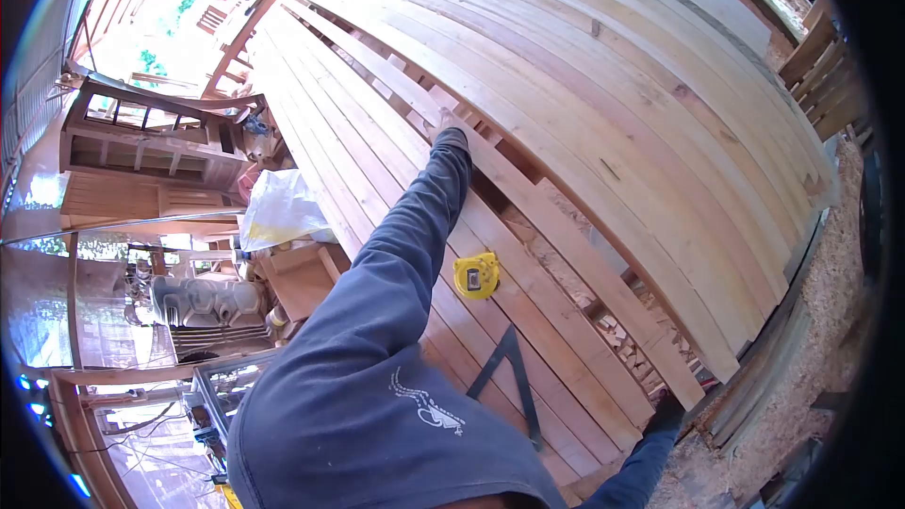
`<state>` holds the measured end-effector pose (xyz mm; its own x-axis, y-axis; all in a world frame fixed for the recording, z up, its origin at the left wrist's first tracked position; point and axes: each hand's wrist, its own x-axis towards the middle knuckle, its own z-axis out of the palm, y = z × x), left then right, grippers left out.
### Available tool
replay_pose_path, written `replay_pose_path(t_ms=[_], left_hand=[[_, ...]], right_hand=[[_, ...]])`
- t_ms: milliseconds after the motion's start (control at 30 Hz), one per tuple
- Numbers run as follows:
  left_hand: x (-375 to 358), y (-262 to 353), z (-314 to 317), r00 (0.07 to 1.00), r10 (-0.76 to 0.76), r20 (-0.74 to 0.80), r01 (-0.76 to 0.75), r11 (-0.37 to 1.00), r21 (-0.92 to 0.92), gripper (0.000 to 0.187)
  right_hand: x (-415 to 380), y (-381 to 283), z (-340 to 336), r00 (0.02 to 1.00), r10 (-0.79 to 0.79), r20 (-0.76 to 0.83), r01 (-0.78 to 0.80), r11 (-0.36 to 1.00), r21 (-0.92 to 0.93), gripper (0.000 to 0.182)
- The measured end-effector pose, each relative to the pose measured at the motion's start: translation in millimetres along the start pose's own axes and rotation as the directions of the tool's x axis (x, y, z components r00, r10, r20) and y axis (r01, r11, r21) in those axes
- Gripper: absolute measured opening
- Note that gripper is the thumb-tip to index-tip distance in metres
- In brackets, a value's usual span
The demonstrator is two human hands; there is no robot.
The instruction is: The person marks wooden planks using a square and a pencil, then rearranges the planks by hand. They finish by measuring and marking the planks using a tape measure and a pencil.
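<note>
A long loose plank (pixel 575 254) lies lengthwise over the gap between two rows of boards. My left hand (pixel 446 121) is on this plank, well up its length, with its fingers closed around its edge as far as I can see. Down at the near end, my right hand (pixel 667 408) is a dark shape against the end of the plank, and its fingers are hard to make out. A yellow tape measure (pixel 476 275) rests on the lower row of boards (pixel 528 320). Close to it lies a dark angled square (pixel 512 368).
A wide row of planks (pixel 603 123) spreads beyond the gap. Wooden cabinet frames (pixel 141 146), a pale plastic sheet (pixel 283 210) and a box-like wooden piece (pixel 300 269) stand on the left. Sawdust (pixel 811 358) covers the ground at right.
</note>
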<state>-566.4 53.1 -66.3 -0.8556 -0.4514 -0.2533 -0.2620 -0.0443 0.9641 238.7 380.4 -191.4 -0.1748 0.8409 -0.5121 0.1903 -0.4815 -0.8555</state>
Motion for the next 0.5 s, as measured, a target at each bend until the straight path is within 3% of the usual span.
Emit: replay_pose_path(t_ms=[233,367,500], left_hand=[[14,-17,6,0.996,-0.006,-0.090,-0.001,0.997,-0.075,0.067],[33,-37,1,0.969,0.172,0.176,-0.149,0.980,-0.132,0.078],[55,-25,15,0.971,0.048,0.235,-0.015,0.990,-0.143,0.078]], right_hand=[[-41,28,-15,0.999,0.030,-0.020,-0.030,0.999,-0.018,0.045],[-36,27,-6,1.000,0.012,0.018,-0.011,0.999,-0.042,0.045],[-26,23,11,0.998,-0.029,0.062,0.033,0.997,-0.066,0.046]])
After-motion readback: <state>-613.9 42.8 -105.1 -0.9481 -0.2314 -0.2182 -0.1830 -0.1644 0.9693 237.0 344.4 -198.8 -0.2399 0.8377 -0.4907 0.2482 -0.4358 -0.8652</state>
